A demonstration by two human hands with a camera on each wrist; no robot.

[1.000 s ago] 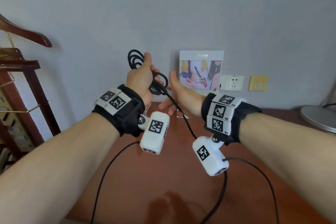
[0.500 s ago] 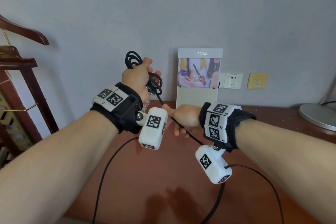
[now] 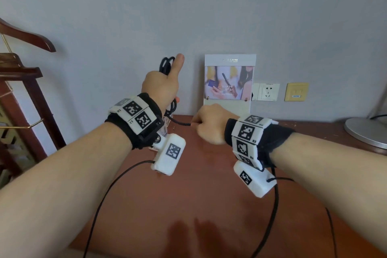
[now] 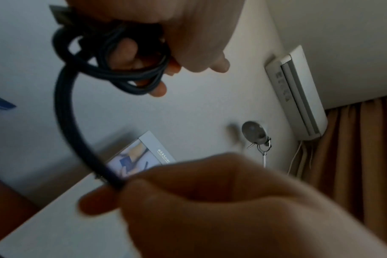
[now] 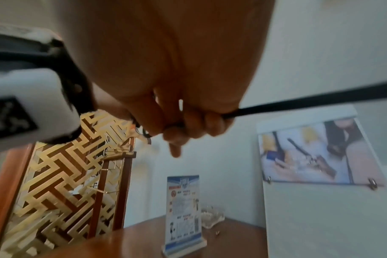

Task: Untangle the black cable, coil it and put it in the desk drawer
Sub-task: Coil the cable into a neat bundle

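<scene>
My left hand (image 3: 161,86) grips the coiled loops of the black cable (image 3: 166,64) above the wooden desk (image 3: 209,195) — thumb raised. A short taut length runs to my right hand (image 3: 210,123), fingers closed around it — beside the upright photo placard (image 3: 230,82).

**Wrist gear on bare forearms**

Both forearms are bare, with no sleeves. Each wrist wears a black strap topped by white blocks printed with black square markers: left band (image 3: 136,117), right band (image 3: 249,138). Under each hangs a white camera pod, left pod (image 3: 169,154), right pod (image 3: 254,180), marker-printed, trailing a thin black lead.
</scene>
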